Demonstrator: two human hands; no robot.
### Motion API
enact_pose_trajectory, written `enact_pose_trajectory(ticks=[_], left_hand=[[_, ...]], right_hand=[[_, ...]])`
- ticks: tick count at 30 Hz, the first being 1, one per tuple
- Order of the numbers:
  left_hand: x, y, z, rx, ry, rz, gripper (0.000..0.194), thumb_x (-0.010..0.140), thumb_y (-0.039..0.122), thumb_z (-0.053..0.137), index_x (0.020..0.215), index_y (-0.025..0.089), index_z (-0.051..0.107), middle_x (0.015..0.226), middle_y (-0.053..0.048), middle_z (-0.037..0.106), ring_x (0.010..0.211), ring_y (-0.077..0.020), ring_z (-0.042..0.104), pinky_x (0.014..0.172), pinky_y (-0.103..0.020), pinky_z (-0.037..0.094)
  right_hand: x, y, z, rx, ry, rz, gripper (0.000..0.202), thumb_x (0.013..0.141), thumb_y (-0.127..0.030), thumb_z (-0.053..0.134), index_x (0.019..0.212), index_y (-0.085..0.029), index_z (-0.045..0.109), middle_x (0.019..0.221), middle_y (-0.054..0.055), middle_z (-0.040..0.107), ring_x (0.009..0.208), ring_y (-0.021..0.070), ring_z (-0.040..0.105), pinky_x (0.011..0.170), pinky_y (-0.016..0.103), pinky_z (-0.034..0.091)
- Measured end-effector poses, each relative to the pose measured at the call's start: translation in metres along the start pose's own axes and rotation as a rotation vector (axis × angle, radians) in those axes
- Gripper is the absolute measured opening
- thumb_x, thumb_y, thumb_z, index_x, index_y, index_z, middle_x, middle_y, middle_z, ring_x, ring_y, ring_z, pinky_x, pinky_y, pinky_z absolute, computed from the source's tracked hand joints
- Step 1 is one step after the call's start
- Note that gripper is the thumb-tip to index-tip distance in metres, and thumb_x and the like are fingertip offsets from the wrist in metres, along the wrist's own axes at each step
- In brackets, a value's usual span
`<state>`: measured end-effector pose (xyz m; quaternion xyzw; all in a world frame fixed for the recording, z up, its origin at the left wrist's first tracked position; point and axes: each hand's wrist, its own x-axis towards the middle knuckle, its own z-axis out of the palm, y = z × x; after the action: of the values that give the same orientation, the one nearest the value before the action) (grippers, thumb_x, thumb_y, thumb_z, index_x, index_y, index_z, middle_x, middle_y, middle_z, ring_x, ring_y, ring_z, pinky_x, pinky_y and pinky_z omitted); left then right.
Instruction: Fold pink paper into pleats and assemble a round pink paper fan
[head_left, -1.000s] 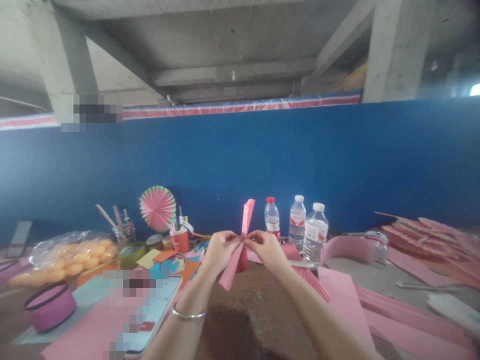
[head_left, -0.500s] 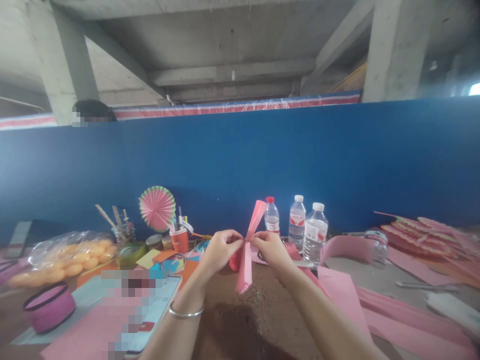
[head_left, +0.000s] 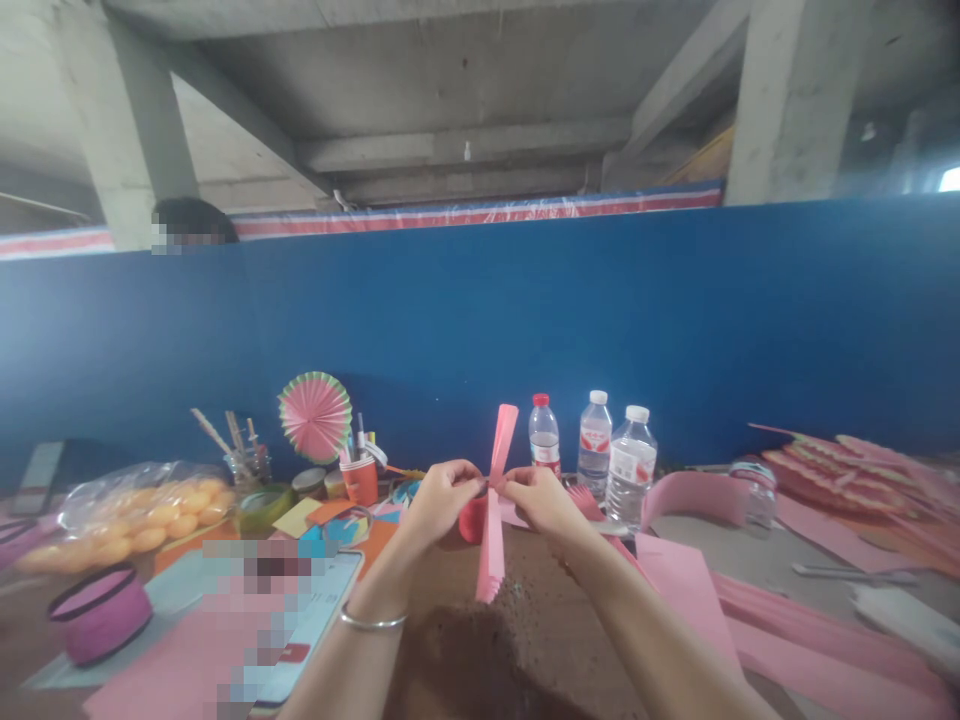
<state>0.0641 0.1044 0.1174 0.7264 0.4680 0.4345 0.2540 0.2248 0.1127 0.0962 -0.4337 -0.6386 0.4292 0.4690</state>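
A folded strip of pink paper [head_left: 491, 555] stands upright before me, pleated and pinched narrow at its middle, flaring at both ends. My left hand [head_left: 448, 495] is closed, thumb and fingertips at the pinched middle from the left. From the other side my right hand [head_left: 541, 497] grips the same spot, fingers closed. Whether a thread or tie lies between the fingertips is too small to tell. Just behind the strip, partly hidden, sits a round red object [head_left: 472, 522].
Behind my right hand stand bottles with a red cap [head_left: 544, 435] and white caps [head_left: 632, 465]. Pink paper sheets [head_left: 679, 590] lie at right. On the left are an orange cup [head_left: 360, 482], a pleated paper fan [head_left: 315, 418], a bag of orange balls [head_left: 161, 510] and a purple band [head_left: 101, 615].
The pleated paper has turned a little more upright, its top end shifting left and its lower end slightly right. Both hands keep their pinch at its middle.
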Motion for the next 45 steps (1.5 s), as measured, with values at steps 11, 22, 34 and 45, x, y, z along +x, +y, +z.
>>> enact_pose_trajectory(ticks=[11, 22, 34, 45], left_hand=[[-0.007, 0.002, 0.007, -0.099, -0.073, -0.144, 0.010, 0.076, 0.024, 0.043, 0.073, 0.018, 0.050, 0.051, 0.005, 0.045, 0.039, -0.0081, 0.040, 0.038, -0.019, 0.028], [-0.003, 0.000, 0.010, -0.162, -0.084, -0.198, 0.021, 0.074, 0.034, 0.052, 0.074, 0.014, 0.057, 0.046, 0.006, 0.043, 0.038, -0.0071, 0.036, 0.037, -0.019, 0.024], [-0.006, 0.003, 0.005, -0.068, -0.080, -0.134, 0.034, 0.076, 0.044, 0.052, 0.069, 0.012, 0.060, 0.051, 0.004, 0.047, 0.045, -0.0087, 0.038, 0.044, -0.021, 0.025], [-0.005, 0.003, 0.006, -0.056, -0.086, -0.103, 0.033, 0.076, 0.045, 0.049, 0.064, 0.014, 0.055, 0.046, 0.005, 0.044, 0.040, -0.0085, 0.036, 0.042, -0.021, 0.026]], right_hand=[[0.000, 0.003, 0.000, -0.027, -0.029, 0.003, 0.016, 0.069, -0.027, 0.056, 0.060, -0.014, 0.056, 0.039, -0.009, 0.030, 0.038, 0.0055, 0.025, 0.042, 0.022, 0.016], [-0.001, 0.001, -0.001, -0.054, -0.011, -0.019, 0.020, 0.071, -0.031, 0.056, 0.061, -0.013, 0.057, 0.043, -0.007, 0.032, 0.040, 0.0057, 0.025, 0.042, 0.022, 0.016], [0.001, 0.002, -0.004, -0.026, -0.050, 0.008, 0.022, 0.072, -0.032, 0.054, 0.066, -0.013, 0.062, 0.037, -0.009, 0.028, 0.035, 0.0054, 0.023, 0.039, 0.023, 0.014], [0.002, 0.000, 0.001, 0.106, -0.002, 0.020, 0.018, 0.063, -0.030, 0.066, 0.061, -0.013, 0.060, 0.040, -0.008, 0.036, 0.038, 0.0046, 0.024, 0.041, 0.023, 0.015]])
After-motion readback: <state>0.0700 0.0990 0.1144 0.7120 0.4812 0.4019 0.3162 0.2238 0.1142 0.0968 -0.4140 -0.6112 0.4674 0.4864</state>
